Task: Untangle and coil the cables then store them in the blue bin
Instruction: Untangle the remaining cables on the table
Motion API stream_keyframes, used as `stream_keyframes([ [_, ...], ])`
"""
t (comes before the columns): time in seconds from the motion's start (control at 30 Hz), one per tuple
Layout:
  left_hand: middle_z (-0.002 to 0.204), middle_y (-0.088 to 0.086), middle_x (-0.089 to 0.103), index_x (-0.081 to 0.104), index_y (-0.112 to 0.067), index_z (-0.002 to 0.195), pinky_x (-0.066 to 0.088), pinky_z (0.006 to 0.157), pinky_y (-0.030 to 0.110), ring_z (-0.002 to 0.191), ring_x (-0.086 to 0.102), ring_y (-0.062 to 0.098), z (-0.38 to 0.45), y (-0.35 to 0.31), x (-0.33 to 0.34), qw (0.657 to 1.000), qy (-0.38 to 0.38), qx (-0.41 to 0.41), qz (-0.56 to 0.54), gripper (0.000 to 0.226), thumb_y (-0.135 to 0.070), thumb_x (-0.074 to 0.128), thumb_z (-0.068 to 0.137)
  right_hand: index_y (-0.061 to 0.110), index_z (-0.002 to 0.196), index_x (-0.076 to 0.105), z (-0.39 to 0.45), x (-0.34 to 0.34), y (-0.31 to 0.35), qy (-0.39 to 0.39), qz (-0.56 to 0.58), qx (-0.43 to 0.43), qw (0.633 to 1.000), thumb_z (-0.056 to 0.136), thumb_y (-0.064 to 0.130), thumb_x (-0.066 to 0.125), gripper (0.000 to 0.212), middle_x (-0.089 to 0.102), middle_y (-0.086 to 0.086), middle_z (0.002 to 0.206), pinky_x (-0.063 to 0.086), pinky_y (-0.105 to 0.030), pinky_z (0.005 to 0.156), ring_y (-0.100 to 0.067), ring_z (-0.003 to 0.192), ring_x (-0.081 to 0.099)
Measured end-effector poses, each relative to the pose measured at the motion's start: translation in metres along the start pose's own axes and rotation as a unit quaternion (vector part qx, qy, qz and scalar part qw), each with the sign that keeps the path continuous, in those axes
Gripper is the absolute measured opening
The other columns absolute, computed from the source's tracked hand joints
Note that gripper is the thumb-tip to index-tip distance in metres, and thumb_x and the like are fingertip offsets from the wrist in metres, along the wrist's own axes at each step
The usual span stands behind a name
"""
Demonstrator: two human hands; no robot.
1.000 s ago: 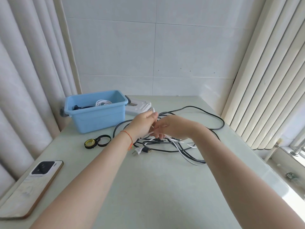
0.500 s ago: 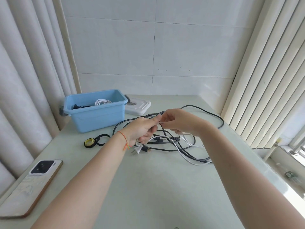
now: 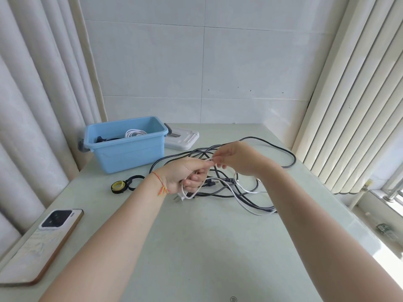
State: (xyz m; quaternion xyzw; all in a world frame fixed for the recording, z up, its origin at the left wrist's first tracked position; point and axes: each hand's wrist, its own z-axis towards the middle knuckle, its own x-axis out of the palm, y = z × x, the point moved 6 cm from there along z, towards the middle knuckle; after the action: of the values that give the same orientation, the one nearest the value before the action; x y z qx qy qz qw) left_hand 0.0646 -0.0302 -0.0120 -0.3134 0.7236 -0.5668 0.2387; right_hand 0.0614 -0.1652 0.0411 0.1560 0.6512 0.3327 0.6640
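Head view:

- The left hand point(image 3: 185, 176) has its fingers curled round a small loop of white cable point(image 3: 234, 194); this grip is closed on the cable, and a loop end hangs just below the fist, next to a white plug point(image 3: 179, 196) that lies on the desk point(image 3: 196, 247).
- The right hand point(image 3: 237, 159) pinches the same white cable between thumb and fingertips, a narrow grip, right beside the left hand's knuckles; the 2 hands almost touch.
- From the grips the white cable runs down and to the right across the desk, tangled with a black cable point(image 3: 281, 149) whose wide loop lies behind and to the right of the hands.
- Both hands are raised a little above the tangle.
- The blue bin point(image 3: 126, 153) stands at the far left of the desk, well apart from the hands. A coiled white cable and a dark item lie inside it.
- A white lid point(image 3: 183, 139) lies just right of the bin.
- A yellow-and-black tape roll point(image 3: 118, 186) touches a black ring point(image 3: 136, 182) in front of the bin.
- A phone point(image 3: 41, 245) lies face down at the near left edge.
- An orange string bracelet point(image 3: 161, 186) circles the left wrist.
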Motion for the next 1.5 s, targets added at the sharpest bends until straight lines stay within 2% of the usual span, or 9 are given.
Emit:
stream_keyframes([
  [0.27,0.045,-0.003,0.036,0.055,-0.021,0.052,0.034,0.043,0.023,0.038,0.035,0.012,0.002,-0.003,0.012,0.998,-0.028,0.051,0.001,0.048,-0.049,0.052,0.091,0.029,0.082,0.059,-0.001,0.001,0.012,0.019,-0.335,0.004,0.942,0.098,0.015,0.039,0.030,0.060,0.007,0.089,0.032,-0.035,0.092,-0.019,0.095,0.055],
  [0.43,0.032,-0.009,0.025,0.040,-0.020,0.051,0.021,0.036,0.019,0.027,0.019,0.005,0.002,-0.007,0.019,0.949,0.087,0.056,-0.297,0.057,-0.055,0.038,0.097,0.006,0.091,0.061,-0.001,-0.003,0.025,-0.061,-0.057,-0.023,0.996,0.099,0.012,0.044,0.020,0.066,-0.002,0.077,0.046,-0.031,0.069,-0.021,0.074,0.059],
  [0.57,0.038,-0.008,0.028,0.041,-0.020,0.057,0.030,0.036,0.018,0.031,0.020,0.005,0.000,-0.019,0.021,0.929,0.106,0.069,-0.348,0.048,-0.043,0.039,0.099,0.008,0.099,0.058,-0.002,0.000,0.015,-0.143,0.089,0.016,0.986,0.100,0.023,0.049,0.018,0.049,0.005,0.063,0.033,-0.023,0.051,-0.013,0.055,0.041],
  [0.63,0.039,-0.008,0.029,0.040,-0.020,0.057,0.032,0.035,0.018,0.030,0.029,0.004,0.000,-0.020,0.019,0.930,0.074,0.075,-0.352,0.046,-0.042,0.043,0.097,0.003,0.101,0.057,-0.001,0.003,0.013,-0.127,0.186,0.027,0.974,0.100,0.038,0.048,0.036,0.044,0.003,0.067,0.031,-0.026,0.055,-0.012,0.057,0.038],
  [0.77,0.035,-0.008,0.027,0.038,-0.021,0.062,0.030,0.029,0.018,0.023,0.030,0.004,0.001,-0.020,0.017,0.908,0.056,0.086,-0.405,0.043,-0.047,0.047,0.095,0.004,0.099,0.065,-0.003,0.019,0.018,-0.023,0.117,0.030,0.992,0.087,0.071,0.048,0.070,0.043,-0.001,0.071,0.035,-0.030,0.059,-0.015,0.061,0.039],
  [0.9,0.037,-0.006,0.027,0.040,-0.020,0.059,0.035,0.036,0.018,0.029,0.029,0.006,0.001,-0.016,-0.002,0.924,-0.042,0.101,-0.366,0.045,-0.043,0.051,0.096,0.012,0.076,0.061,-0.006,0.017,0.007,0.027,0.164,0.042,0.985,0.094,0.029,0.058,0.025,0.050,-0.004,0.056,0.036,-0.027,0.051,-0.020,0.051,0.044],
  [1.03,0.049,-0.003,0.042,0.050,-0.018,0.055,0.048,0.050,0.022,0.042,0.043,0.011,0.001,-0.009,-0.015,0.940,-0.150,0.110,-0.286,0.041,-0.032,0.063,0.091,0.005,0.084,0.060,-0.011,0.012,-0.001,0.005,0.225,0.043,0.973,0.101,0.014,0.051,0.021,0.061,-0.005,0.063,0.049,-0.027,0.047,-0.019,0.050,0.056],
  [1.27,0.043,0.000,0.035,0.053,-0.009,0.070,0.037,0.047,0.027,0.036,0.032,0.015,-0.003,-0.024,0.023,0.846,0.199,0.134,-0.477,0.056,-0.045,0.027,0.105,0.028,0.067,0.064,-0.006,0.018,0.006,-0.042,0.188,0.013,0.981,0.103,0.023,0.051,0.039,0.055,-0.003,0.048,0.040,-0.020,0.040,-0.018,0.038,0.050],
  [1.5,0.049,0.004,0.049,0.056,-0.006,0.081,0.043,0.050,0.027,0.039,0.041,0.016,-0.006,-0.038,0.024,0.832,0.255,0.165,-0.464,0.042,-0.034,0.034,0.104,0.026,0.057,0.060,-0.005,0.023,0.001,-0.034,0.201,0.026,0.979,0.101,0.046,0.048,0.050,0.047,-0.004,0.045,0.037,-0.022,0.044,-0.019,0.038,0.043],
])
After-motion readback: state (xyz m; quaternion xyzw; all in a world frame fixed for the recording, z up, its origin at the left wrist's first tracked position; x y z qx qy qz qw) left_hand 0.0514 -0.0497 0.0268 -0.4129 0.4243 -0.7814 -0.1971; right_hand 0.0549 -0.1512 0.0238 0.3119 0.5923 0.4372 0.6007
